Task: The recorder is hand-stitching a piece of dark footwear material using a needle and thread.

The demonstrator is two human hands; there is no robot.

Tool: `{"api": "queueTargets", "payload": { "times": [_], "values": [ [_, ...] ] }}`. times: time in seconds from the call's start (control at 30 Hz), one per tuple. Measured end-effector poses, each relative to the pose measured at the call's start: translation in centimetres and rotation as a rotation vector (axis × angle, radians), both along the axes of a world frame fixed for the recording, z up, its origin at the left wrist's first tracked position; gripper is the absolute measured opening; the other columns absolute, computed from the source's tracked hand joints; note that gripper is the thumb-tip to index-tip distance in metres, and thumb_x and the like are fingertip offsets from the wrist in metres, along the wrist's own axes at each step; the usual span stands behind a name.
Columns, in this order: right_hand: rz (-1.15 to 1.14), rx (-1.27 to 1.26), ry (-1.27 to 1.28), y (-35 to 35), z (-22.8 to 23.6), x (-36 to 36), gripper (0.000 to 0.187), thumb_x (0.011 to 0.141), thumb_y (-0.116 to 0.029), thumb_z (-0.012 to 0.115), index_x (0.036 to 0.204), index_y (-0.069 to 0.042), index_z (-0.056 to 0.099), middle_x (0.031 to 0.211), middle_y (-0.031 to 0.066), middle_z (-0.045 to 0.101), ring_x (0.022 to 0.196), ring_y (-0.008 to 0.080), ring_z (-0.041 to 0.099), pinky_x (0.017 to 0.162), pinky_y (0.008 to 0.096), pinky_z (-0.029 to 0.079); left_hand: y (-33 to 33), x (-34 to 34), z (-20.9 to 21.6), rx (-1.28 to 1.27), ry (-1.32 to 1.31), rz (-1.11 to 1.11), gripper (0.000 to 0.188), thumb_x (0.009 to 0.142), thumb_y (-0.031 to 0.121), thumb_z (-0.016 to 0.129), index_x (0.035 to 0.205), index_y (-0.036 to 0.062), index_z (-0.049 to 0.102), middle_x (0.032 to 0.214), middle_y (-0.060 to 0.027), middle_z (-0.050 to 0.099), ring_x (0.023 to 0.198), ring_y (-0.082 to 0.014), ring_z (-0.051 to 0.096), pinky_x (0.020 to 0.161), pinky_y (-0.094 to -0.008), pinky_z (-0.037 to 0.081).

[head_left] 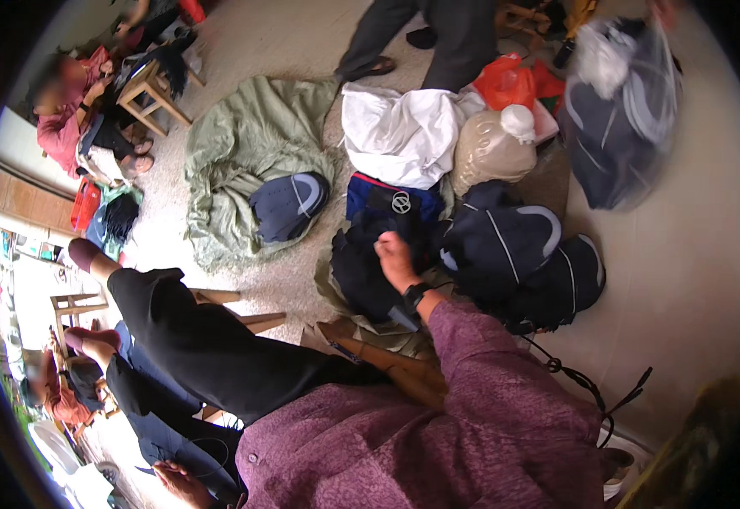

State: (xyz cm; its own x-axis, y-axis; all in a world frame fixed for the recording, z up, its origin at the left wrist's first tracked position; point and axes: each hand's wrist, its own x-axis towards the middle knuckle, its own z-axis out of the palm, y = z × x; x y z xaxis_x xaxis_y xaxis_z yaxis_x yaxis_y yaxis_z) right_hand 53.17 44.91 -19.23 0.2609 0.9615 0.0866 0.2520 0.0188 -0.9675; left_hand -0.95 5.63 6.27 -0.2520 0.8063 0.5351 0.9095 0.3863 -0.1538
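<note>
My right hand (393, 257), with a black wristband, presses down into a pile of dark navy garments (370, 263) on the floor, fingers curled into the cloth. My left forearm (387, 366) lies low across my lap; its hand (329, 329) is mostly hidden at the edge of a beige cloth, and its grip is unclear. More navy garments with white stripes (514, 254) are heaped just right of my right hand. My leg in black trousers (209, 339) stretches left.
A green cloth (242, 153) holds a navy cap-like piece (289, 204). White fabric (399, 131), a beige sack (488, 153) and orange bags (510, 81) lie beyond. Another person lifts a clear bag of dark clothes (620, 110) at top right. Seated people and wooden stools (145, 89) are at left.
</note>
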Motion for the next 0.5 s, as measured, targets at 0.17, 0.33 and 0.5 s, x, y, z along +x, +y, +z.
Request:
{"api": "queueTargets", "payload": {
  "times": [0.17, 0.33, 0.5],
  "values": [
    [0.319, 0.092, 0.055, -0.2, 4.0, -5.7, 0.010, 0.084, -0.008, 0.058, 0.091, -0.001, 0.055, 0.072, 0.0094, 0.059, 0.068, 0.0159, 0.060, 0.062, 0.0303, 0.048, -0.7, -0.6, -2.3, 0.167, -0.400, 0.010, 0.032, 0.092, 0.019, 0.051, 0.116, -0.0016, 0.054, 0.102, -0.0196, 0.060, 0.092, -0.0296, 0.060, 0.078, -0.0390, 0.049],
    [0.629, 0.147, 0.127, -0.1, 10.7, -14.1, 0.010, 0.087, -0.010, 0.055, 0.092, -0.001, 0.055, 0.073, 0.0101, 0.059, 0.067, 0.0182, 0.057, 0.063, 0.0314, 0.046, -3.0, 0.5, -2.1, 0.414, -0.710, 0.085, 0.033, 0.089, 0.025, 0.055, 0.108, -0.0005, 0.061, 0.100, -0.0195, 0.061, 0.092, -0.0323, 0.059, 0.079, -0.0452, 0.048],
    [0.797, 0.208, 0.202, -1.6, 17.0, -16.9, 0.011, 0.088, -0.011, 0.055, 0.090, 0.000, 0.056, 0.072, 0.0095, 0.057, 0.066, 0.0151, 0.056, 0.063, 0.0311, 0.046, 2.3, 5.1, 2.1, 0.217, -0.666, 0.054, 0.031, 0.089, 0.021, 0.052, 0.110, -0.0017, 0.058, 0.104, -0.0186, 0.060, 0.094, -0.0316, 0.057, 0.081, -0.0450, 0.046]
  ]
}}
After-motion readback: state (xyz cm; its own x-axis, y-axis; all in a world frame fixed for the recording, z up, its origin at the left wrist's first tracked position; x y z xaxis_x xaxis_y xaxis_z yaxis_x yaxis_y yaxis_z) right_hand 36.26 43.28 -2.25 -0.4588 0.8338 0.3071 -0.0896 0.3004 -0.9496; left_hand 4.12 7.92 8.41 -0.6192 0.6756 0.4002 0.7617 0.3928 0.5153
